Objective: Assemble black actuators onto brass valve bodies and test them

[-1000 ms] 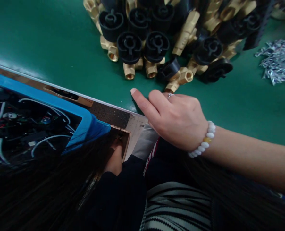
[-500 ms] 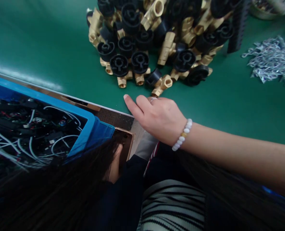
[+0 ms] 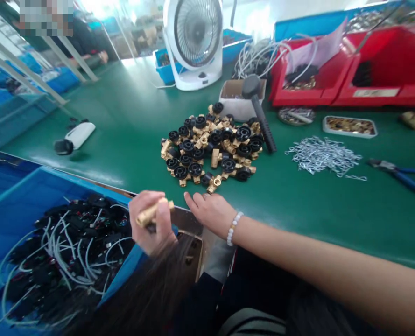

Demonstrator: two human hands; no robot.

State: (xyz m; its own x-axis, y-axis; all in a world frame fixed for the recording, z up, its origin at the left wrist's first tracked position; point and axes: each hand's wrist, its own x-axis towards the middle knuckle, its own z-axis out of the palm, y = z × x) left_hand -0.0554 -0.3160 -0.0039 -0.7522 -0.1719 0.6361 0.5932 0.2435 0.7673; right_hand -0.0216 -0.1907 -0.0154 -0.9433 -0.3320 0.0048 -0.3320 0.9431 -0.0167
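My left hand (image 3: 150,223) is up at the table's near edge, its fingers and thumb closed round a brass valve fitting (image 3: 147,215). Part of that fitting is hidden by the fingers. My right hand (image 3: 212,212), with a bead bracelet at the wrist, rests at the table edge; its index finger stretches out and the others bend, with nothing visible in it. Just beyond its fingers lies a brass fitting with a black cap (image 3: 213,183), in front of a pile of brass valve fittings with black round knobs (image 3: 200,149).
A black mallet (image 3: 259,114) leans at the pile's right. Silver clips (image 3: 324,156) and blue-handled pliers (image 3: 403,175) lie farther right. Red bins (image 3: 308,93) and a white fan (image 3: 198,79) stand behind. A blue crate (image 3: 119,275) of wired parts is below left. Another person stands far left.
My left hand has risen from the box below the table with a brass fitting in it. The view has tilted up, showing more table. My right hand stays at the edge.
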